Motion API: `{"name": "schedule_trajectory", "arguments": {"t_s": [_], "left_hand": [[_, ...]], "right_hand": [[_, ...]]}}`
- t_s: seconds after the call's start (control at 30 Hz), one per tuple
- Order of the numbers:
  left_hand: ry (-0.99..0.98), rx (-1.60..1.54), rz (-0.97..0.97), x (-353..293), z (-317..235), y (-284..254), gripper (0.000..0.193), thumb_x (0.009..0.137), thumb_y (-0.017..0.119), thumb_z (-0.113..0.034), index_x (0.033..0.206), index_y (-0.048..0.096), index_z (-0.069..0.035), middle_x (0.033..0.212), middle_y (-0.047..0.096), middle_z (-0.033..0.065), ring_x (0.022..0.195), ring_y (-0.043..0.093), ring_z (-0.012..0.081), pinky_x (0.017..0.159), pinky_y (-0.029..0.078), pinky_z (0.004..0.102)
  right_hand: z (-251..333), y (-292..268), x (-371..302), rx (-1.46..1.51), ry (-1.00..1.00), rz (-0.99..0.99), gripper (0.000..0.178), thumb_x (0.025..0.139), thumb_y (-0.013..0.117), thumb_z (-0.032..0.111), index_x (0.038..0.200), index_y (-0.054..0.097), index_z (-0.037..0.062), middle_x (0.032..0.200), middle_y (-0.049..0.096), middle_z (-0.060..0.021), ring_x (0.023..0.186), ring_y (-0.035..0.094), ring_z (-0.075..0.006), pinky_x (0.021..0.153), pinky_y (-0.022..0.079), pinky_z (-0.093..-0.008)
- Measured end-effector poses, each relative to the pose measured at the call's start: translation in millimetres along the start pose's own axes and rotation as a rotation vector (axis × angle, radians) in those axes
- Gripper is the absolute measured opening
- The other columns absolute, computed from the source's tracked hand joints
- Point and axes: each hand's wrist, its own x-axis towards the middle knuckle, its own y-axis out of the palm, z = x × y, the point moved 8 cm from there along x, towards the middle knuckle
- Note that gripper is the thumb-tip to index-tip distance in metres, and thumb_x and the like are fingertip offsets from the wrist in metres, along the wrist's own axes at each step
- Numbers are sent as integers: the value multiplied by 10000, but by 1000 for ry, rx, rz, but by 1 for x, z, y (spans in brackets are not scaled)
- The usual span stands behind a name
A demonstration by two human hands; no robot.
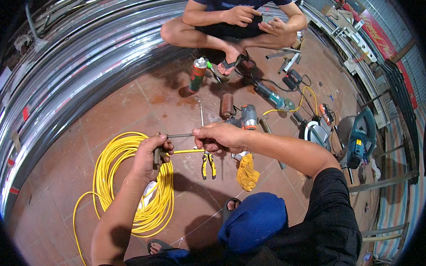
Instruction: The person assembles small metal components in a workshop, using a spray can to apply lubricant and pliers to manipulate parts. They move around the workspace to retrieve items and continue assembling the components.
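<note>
My left hand [149, 155] is closed around a small brownish metal piece [157, 157], whose exact kind I cannot make out. A thin grey metal rod [180, 135] runs level from that piece to my right hand [222, 137]. The fingers of my right hand are closed on the rod's other end; whether it has a handle is hidden. Below the hands, pliers with yellow and black handles [208, 166] lie on the floor. Beside my left forearm lies a big coil of yellow cable or hose [103, 162].
Across from me a person [237, 20] squats, hands raised. A spray can [197, 76] stands near their foot. Around lie a power tool [248, 116], a rusty cylinder [227, 105], a yellow glove [247, 174], an angle grinder [274, 97] and a teal saw [362, 139]. Metal profiles [82, 75] line the left.
</note>
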Motion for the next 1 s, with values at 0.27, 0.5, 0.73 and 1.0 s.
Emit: {"name": "schedule_trajectory", "arguments": {"t_s": [0.27, 0.5, 0.73, 1.0], "left_hand": [[-1, -305, -39, 25, 16, -18, 259, 898, 586, -297, 728, 546, -105, 810, 636, 85, 810, 617, 233, 690, 490, 365], [-80, -278, -140, 32, 26, -54, 286, 927, 550, -341, 761, 555, -109, 858, 662, 109, 884, 638, 268, 806, 502, 492], [-67, -305, -55, 37, 31, -37, 308, 953, 542, -361, 826, 589, -85, 927, 677, 133, 975, 638, 276, 888, 491, 554], [-87, -429, 31, 37, 35, -30, 421, 981, 465, -452, 945, 609, -58, 990, 672, 134, 1036, 623, 273, 926, 437, 589]], "right_hand": [[4, -69, -20, 87, -180, -407, 375, 979, 542, 388, 768, 550, 78, 517, 405, 22, 422, 395, -109, 414, 331, -274], [91, -231, -86, 645, -593, -798, 241, 967, 502, 313, 891, 604, 108, 600, 425, 65, 503, 377, -91, 465, 332, -244], [108, -217, -65, 596, -615, -649, 229, 967, 500, 309, 884, 552, 102, 591, 357, 58, 501, 343, -103, 485, 310, -254], [11, -42, -4, 289, -167, -214, 337, 992, 493, 312, 815, 574, 36, 548, 471, -18, 487, 448, -124, 496, 384, -278]]}}
